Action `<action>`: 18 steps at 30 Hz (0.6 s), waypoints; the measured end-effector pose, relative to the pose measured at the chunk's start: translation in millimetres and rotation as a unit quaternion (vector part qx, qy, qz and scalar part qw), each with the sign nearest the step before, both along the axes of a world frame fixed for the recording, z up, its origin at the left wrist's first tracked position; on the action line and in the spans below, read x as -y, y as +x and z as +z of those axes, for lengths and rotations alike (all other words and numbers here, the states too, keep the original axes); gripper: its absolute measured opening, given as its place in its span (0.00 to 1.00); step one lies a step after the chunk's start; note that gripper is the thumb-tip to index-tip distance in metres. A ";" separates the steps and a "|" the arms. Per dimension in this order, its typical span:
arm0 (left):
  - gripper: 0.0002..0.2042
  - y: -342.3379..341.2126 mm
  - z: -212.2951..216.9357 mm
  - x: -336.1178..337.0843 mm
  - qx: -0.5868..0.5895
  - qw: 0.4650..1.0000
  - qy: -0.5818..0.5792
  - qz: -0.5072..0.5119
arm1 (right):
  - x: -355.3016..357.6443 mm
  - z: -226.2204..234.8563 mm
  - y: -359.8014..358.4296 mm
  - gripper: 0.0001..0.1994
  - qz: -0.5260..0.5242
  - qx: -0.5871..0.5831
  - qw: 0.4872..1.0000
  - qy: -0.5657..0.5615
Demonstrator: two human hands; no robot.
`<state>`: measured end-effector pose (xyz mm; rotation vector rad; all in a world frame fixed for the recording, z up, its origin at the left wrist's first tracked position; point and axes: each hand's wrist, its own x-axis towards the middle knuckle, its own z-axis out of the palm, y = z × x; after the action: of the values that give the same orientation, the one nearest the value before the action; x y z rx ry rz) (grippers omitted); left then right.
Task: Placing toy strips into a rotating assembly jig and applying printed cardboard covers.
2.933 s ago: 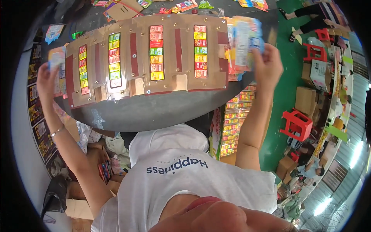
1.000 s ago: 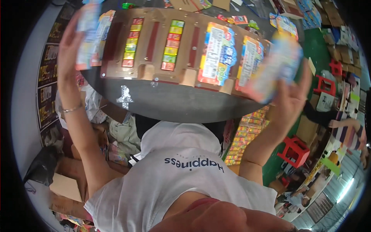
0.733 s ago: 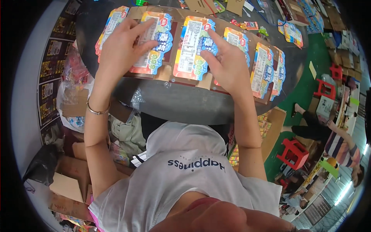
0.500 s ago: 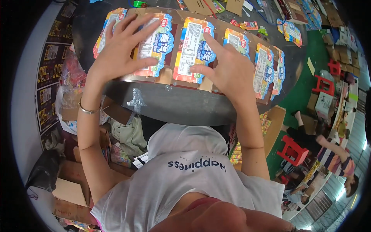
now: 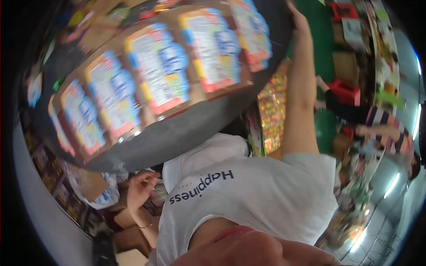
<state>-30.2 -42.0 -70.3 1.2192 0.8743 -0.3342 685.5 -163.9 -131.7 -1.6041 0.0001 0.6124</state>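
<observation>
My right hand [image 5: 299, 21] is reached far forward at the right edge of the dark round table [image 5: 186, 126]. It is seen edge-on, its fingers stretched out against the rim. Back beside my body, my left hand [image 5: 143, 189] hangs below the table's near edge, fingers curled in and nothing visible in them. A slanting row of colourful printed cards lies along the table's near side, among them a middle card [image 5: 159, 68] and another card [image 5: 211, 48] to its right. Brown cardboard pieces show between and beneath them. Motion blurs the cards.
Small colourful items lie blurred toward the table's far left. Below its right side stands a box of colourful packets [image 5: 271, 113]. Cardboard boxes [image 5: 131, 239] and a white plastic bag [image 5: 106, 195] are at my left. Another person [image 5: 386, 124] and a red stool [image 5: 346, 91] are at the right.
Both hands have come off the cards: the left down to my side, the right out to the table's right edge. The card row now slants and sits further left; the whole view has swung.
</observation>
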 end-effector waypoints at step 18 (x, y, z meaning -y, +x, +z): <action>0.34 124.4 -27.1 116.2 0.274 0.821 -0.196 0.461 | 202.9 -14.4 -243.9 0.11 0.334 -0.162 0.922 0.106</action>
<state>94.2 -158.2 -97.4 0.3570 0.7355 0.5864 441.6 -366.9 -146.1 -1.2558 -0.3702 1.3555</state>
